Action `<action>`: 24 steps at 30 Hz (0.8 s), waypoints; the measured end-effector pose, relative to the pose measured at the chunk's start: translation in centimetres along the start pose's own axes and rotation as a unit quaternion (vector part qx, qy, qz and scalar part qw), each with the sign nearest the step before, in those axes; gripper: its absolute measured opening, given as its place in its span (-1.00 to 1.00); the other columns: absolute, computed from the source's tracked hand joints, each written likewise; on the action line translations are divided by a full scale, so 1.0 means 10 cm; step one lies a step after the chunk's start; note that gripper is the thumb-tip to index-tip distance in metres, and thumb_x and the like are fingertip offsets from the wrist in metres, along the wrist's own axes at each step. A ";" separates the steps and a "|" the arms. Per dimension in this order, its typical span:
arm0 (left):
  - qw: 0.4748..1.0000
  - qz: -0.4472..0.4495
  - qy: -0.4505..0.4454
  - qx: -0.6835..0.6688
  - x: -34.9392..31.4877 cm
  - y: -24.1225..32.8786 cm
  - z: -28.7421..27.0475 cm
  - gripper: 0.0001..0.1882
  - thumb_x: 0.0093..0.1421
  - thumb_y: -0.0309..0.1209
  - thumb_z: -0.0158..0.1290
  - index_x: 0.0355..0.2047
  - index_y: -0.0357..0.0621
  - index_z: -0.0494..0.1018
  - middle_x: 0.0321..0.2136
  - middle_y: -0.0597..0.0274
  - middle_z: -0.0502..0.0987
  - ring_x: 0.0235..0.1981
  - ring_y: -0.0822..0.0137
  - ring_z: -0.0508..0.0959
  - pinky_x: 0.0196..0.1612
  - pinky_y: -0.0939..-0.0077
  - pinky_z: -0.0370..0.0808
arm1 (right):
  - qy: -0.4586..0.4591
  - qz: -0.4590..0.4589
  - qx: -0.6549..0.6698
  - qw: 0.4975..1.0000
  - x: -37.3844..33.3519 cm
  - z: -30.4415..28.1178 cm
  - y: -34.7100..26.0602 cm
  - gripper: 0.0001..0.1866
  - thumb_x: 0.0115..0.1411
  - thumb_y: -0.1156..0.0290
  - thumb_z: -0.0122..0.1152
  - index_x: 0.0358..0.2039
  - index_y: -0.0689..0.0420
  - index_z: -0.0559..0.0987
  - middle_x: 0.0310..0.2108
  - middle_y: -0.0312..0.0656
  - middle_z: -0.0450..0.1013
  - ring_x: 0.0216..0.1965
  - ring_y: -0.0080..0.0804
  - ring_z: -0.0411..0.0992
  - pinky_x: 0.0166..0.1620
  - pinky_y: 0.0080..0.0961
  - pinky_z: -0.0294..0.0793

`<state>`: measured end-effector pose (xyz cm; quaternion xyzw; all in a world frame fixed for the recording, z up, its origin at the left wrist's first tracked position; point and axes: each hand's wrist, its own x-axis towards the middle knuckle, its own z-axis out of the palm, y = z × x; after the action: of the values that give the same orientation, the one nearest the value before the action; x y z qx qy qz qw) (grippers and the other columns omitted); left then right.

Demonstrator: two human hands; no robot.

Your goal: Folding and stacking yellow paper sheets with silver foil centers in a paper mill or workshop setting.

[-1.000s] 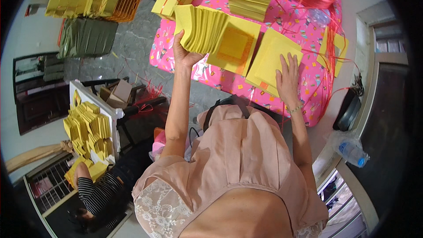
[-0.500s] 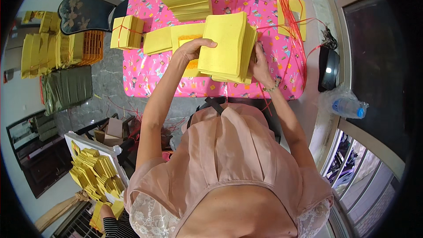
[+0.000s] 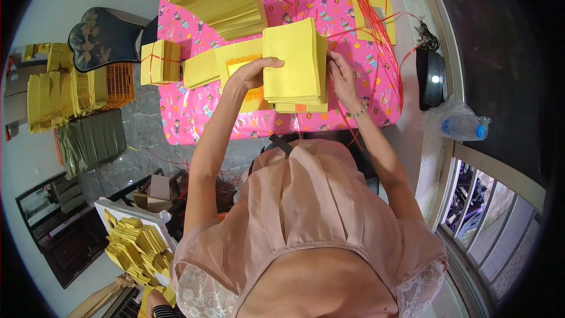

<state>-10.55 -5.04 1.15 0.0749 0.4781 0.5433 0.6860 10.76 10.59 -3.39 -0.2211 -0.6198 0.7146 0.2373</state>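
A thick stack of yellow paper sheets (image 3: 291,62) is held over the near part of the table. My left hand (image 3: 254,73) grips its left edge, thumb on top and fingers hidden beneath. Beside the right edge is my right hand (image 3: 346,82), fingers apart and curved toward the sheets; whether a fingertip touches them I cannot tell. At the stack's near end, lower sheets (image 3: 301,108) with an orange patch stick out. Left of the stack lie yellow sheets with an orange-bordered print (image 3: 238,53) and a plain yellow pile (image 3: 201,69).
On the pink patterned tablecloth (image 3: 194,103) stand a tall yellow paper stack (image 3: 232,9) and a red-tied bundle (image 3: 160,62). Red plastic strings (image 3: 379,29) run down the right side. A bottle (image 3: 462,126) lies on the window ledge. Another person's hand (image 3: 156,299) is by a paper pile (image 3: 138,247) at lower left.
My right hand has loosened from the stack's right edge and its fingers have come up beside it. The stack sits straighter, and more of the lower sheets shows. The whole view has shifted slightly.
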 end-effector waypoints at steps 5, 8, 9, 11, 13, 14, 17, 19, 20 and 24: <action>1.000 -0.014 0.016 -0.016 0.01 0.06 0.08 -0.35 0.01 -0.27 0.30 0.09 -0.25 0.39 0.00 0.14 0.52 0.02 0.25 0.50 0.15 0.34 0.40 | 0.039 0.032 0.035 0.998 0.05 0.05 -0.20 -0.55 0.45 0.22 -0.17 0.19 0.24 0.33 0.10 -0.19 0.36 0.18 -0.48 0.27 0.24 -0.48 0.23; 1.000 0.003 0.007 0.015 0.03 0.06 0.12 -0.36 0.02 -0.25 0.29 0.09 -0.23 0.38 0.01 0.16 0.51 0.03 0.25 0.49 0.16 0.32 0.38 | 0.043 0.055 0.026 0.997 0.07 0.05 -0.24 -0.51 0.44 0.13 -0.16 0.19 0.25 0.34 0.08 -0.16 0.37 0.18 -0.44 0.26 0.26 -0.46 0.19; 1.000 -0.002 0.013 0.021 0.06 0.06 0.12 -0.34 0.02 -0.23 0.29 0.10 -0.22 0.38 0.01 0.16 0.51 0.04 0.25 0.48 0.15 0.33 0.38 | 0.031 0.070 0.033 0.997 0.12 -0.03 -0.13 -0.45 0.41 0.07 -0.12 0.21 0.24 0.31 0.11 -0.14 0.34 0.20 -0.40 0.25 0.26 -0.45 0.18; 0.999 -0.009 0.020 0.027 0.09 0.05 0.15 -0.33 0.02 -0.21 0.29 0.11 -0.21 0.38 0.01 0.17 0.50 0.04 0.25 0.48 0.14 0.33 0.38 | 0.017 0.087 0.042 0.995 0.14 -0.03 -0.14 -0.38 0.38 0.00 -0.07 0.23 0.23 0.28 0.13 -0.13 0.31 0.21 -0.37 0.23 0.27 -0.44 0.16; 0.995 0.004 0.038 0.088 0.12 0.05 0.17 -0.32 0.01 -0.16 0.29 0.11 -0.19 0.38 -0.01 0.19 0.51 0.02 0.27 0.49 0.10 0.37 0.40 | 0.009 0.081 0.011 0.997 0.16 -0.03 -0.26 -0.17 0.22 -0.18 0.13 0.21 0.28 0.22 0.13 -0.05 0.26 0.16 -0.34 0.23 0.23 -0.35 0.18; 0.995 0.003 0.040 0.086 0.12 0.04 0.16 -0.32 0.01 -0.16 0.29 0.11 -0.19 0.38 -0.01 0.19 0.51 0.02 0.27 0.49 0.10 0.37 0.40 | -0.016 0.108 0.032 0.993 0.13 0.08 -0.58 -0.08 0.15 -0.14 0.24 0.26 0.28 0.12 0.17 0.02 0.20 0.19 -0.26 0.22 0.24 -0.31 0.19; 0.993 -0.007 0.043 0.106 0.12 0.03 0.13 -0.32 0.01 -0.12 0.27 0.10 -0.17 0.40 -0.02 0.20 0.52 0.02 0.30 0.49 0.07 0.39 0.40 | -0.034 0.108 -0.033 0.993 0.12 0.10 -0.51 -0.06 0.12 -0.02 0.33 0.27 0.29 0.08 0.18 0.04 0.18 0.21 -0.21 0.21 0.24 -0.27 0.21; 0.992 0.017 0.018 0.120 0.13 0.02 0.13 -0.34 0.01 -0.11 0.26 0.08 -0.15 0.42 -0.04 0.21 0.53 -0.01 0.32 0.51 0.05 0.40 0.41 | -0.032 0.106 -0.023 0.994 0.13 0.10 -0.49 -0.06 0.11 0.04 0.34 0.28 0.28 0.05 0.17 0.05 0.18 0.21 -0.20 0.21 0.25 -0.27 0.22; 0.993 0.018 0.021 0.118 0.14 0.03 0.12 -0.34 0.01 -0.11 0.26 0.08 -0.15 0.42 -0.04 0.21 0.53 -0.01 0.32 0.51 0.05 0.40 0.41 | -0.030 0.104 -0.014 0.994 0.13 0.10 -0.49 -0.06 0.11 0.09 0.35 0.29 0.28 0.03 0.17 0.06 0.18 0.22 -0.19 0.20 0.25 -0.26 0.22; 0.994 -0.011 0.020 0.110 0.15 0.05 0.12 -0.32 0.05 -0.24 0.26 0.15 -0.22 0.33 0.01 0.13 0.49 0.05 0.25 0.48 0.16 0.34 0.38 | -0.027 0.092 -0.002 0.995 0.09 0.12 -0.48 -0.07 0.11 0.13 0.35 0.29 0.28 0.01 0.17 0.07 0.18 0.22 -0.19 0.20 0.24 -0.27 0.24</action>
<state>-10.10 -3.08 1.23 0.1338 0.5493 0.4808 0.6702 9.58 10.76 1.52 -0.2579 -0.6045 0.7379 0.1536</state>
